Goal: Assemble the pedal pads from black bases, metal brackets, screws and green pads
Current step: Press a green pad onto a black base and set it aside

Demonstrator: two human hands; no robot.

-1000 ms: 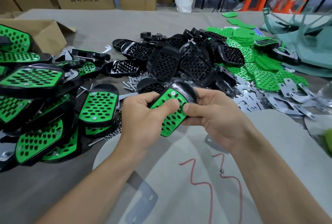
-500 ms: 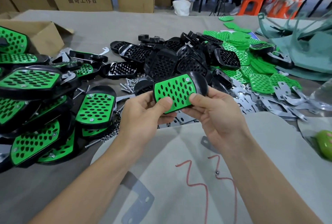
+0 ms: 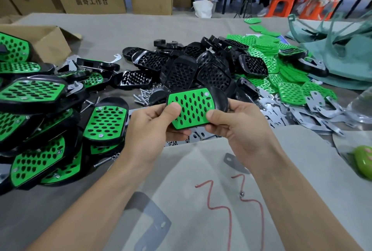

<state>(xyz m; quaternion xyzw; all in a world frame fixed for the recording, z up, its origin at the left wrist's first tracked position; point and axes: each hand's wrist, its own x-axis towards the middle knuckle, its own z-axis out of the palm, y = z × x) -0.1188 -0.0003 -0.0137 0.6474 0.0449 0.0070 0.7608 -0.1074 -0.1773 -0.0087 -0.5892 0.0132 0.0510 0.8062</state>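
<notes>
Hands meet low at mid-frame, above the near table edge: left hand (image 3: 149, 130) and right hand (image 3: 239, 128) each pinch one end of a pedal (image 3: 201, 108), thumbs pressed on its pad (image 3: 190, 107), fingers curled beneath. Pad is bright green, pierced with rows of oval holes, and lies face-up on a glossy black base (image 3: 220, 100) whose rounded end shows bare at the right. One screw head (image 3: 206, 94) sits in the pad's upper right corner; the thumbs hide the lower corners, and whether a bracket is fitted beneath cannot be told. Step in hand, as judged: seating and checking the pad on its base. Next move probably calls for a screw from the loose screws (image 3: 142, 96) just beyond, or for laying the piece with the finished pedals (image 3: 105, 122) at left. Farther off lie heaped spare bases (image 3: 181, 72), then spare pads (image 3: 290, 91) and brackets (image 3: 318, 108) at right
</notes>
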